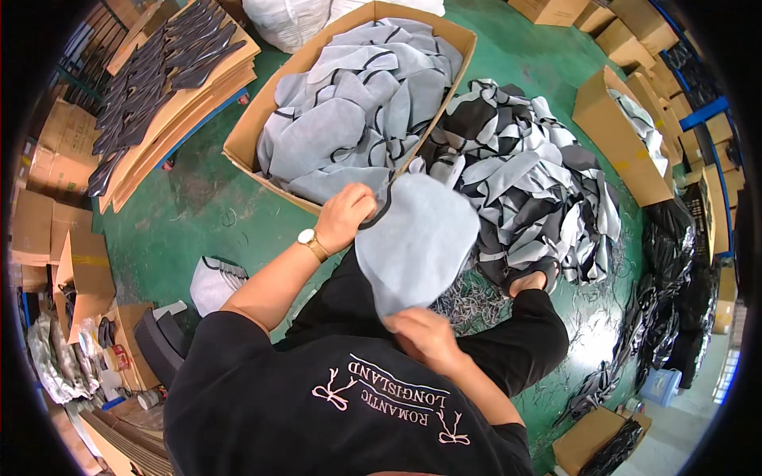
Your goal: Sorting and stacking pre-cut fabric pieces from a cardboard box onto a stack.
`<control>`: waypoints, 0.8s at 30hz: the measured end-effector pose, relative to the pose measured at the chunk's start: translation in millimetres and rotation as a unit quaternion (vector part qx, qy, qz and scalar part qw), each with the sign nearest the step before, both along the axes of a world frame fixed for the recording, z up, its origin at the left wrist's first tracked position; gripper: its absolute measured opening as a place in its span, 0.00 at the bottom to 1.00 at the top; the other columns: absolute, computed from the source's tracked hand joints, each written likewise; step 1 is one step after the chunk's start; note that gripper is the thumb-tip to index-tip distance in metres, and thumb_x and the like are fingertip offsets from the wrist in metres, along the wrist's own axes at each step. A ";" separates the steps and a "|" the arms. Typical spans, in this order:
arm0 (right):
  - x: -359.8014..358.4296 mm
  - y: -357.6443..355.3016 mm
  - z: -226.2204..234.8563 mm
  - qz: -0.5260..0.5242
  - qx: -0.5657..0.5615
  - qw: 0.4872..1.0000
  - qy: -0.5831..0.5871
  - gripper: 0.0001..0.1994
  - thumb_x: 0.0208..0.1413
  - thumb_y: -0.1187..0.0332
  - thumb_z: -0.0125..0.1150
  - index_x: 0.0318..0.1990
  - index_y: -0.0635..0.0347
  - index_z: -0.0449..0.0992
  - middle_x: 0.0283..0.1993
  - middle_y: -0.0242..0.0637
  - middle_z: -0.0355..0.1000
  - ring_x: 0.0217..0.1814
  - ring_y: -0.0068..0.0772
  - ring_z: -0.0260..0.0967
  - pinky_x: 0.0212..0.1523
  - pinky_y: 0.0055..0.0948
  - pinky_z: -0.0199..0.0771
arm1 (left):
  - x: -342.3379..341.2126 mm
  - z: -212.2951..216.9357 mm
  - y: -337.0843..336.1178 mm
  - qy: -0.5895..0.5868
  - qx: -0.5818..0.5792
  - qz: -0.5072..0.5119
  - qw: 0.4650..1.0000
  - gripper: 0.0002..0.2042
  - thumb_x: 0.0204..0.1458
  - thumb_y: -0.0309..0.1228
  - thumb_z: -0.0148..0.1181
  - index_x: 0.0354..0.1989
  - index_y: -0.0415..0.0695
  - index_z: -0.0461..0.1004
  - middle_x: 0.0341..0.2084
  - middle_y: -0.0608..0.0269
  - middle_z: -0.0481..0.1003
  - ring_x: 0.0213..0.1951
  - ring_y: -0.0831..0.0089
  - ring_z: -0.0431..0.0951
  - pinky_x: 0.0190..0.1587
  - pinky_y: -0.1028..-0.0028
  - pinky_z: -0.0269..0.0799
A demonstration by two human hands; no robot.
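Note:
A light grey fabric piece (419,238) with a black edge strip is spread out between my two hands, above my lap. My left hand (347,214), with a gold watch on its wrist, is closed on the upper left edge by the black strip. At the lower edge my right hand (427,337) pinches the fabric; it is a little blurred and its fingertips are partly hidden. Just beyond my left hand stands an open cardboard box (233,158) heaped with similar grey fabric pieces (333,131).
A pile of grey and black fabric pieces (532,174) lies right of the box, with thread scraps (468,301) near my foot (532,282). Stacked cardboard sheets bearing black pieces (171,75) stand far left. Another open box (623,143) stands right. Some grey pieces (216,284) lie by my left elbow.

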State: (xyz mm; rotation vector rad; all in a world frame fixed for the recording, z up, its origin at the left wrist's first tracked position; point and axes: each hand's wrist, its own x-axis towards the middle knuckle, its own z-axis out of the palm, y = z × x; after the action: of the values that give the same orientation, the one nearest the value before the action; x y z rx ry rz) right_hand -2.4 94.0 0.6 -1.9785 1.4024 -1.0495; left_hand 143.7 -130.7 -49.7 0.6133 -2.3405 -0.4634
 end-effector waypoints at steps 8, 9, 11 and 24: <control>-17.9 -49.5 39.1 -0.059 -0.008 0.998 0.033 0.14 0.46 0.62 0.66 0.41 0.56 0.78 0.40 0.39 0.75 0.37 0.41 0.74 0.35 0.31 0.75 | 30.7 -21.4 -22.5 -0.050 0.034 0.010 0.998 0.11 0.40 0.21 0.57 0.34 0.45 0.70 0.33 0.59 0.70 0.36 0.57 0.72 0.37 0.63 0.69; -17.9 -61.4 36.8 -0.117 -0.063 0.987 0.092 0.21 0.44 0.60 0.67 0.47 0.55 0.75 0.50 0.41 0.71 0.50 0.42 0.70 0.49 0.41 0.70 | 34.0 -24.7 -28.8 -0.075 0.060 0.020 0.995 0.12 0.40 0.21 0.57 0.36 0.45 0.70 0.34 0.58 0.70 0.36 0.56 0.72 0.38 0.62 0.69; -6.9 -83.9 41.9 -0.132 -0.042 0.953 0.268 0.26 0.45 0.62 0.65 0.54 0.53 0.70 0.60 0.41 0.63 0.64 0.44 0.57 0.62 0.55 0.49 | 33.2 -33.5 -50.9 -0.081 0.093 0.038 0.992 0.13 0.41 0.22 0.58 0.38 0.44 0.70 0.35 0.56 0.70 0.39 0.55 0.72 0.41 0.62 0.69; 20.5 -64.5 -13.2 -0.020 -0.080 0.973 0.216 0.18 0.47 0.62 0.62 0.48 0.50 0.75 0.57 0.30 0.68 0.64 0.32 0.59 0.66 0.51 0.43 | 31.9 -78.9 -237.1 -0.424 0.213 0.297 0.829 0.25 0.43 0.36 0.58 0.54 0.44 0.67 0.48 0.51 0.73 0.50 0.56 0.73 0.54 0.58 0.64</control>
State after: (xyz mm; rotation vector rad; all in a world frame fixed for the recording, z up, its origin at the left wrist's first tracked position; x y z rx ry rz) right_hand 18.2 29.6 -12.6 -2.4129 1.6236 -0.7966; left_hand 175.6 -367.8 -128.6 2.0407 -2.6085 -0.4692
